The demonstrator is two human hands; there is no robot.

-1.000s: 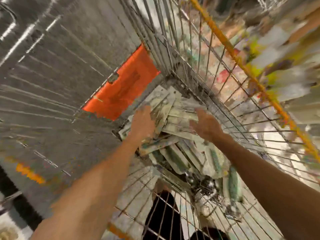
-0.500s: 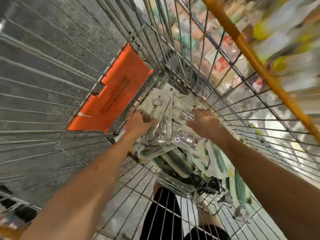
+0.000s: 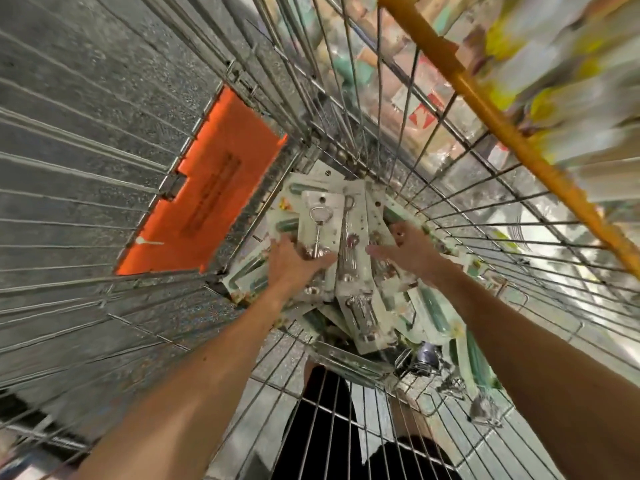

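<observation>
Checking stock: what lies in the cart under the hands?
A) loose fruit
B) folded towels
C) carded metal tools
C: the left hand and right hand touch a pile of white cards with metal tools sealed on them, inside the wire cart.

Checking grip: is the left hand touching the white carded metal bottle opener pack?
Touching: head view shows the left hand gripping the white carded pack, thumb atop.
</observation>
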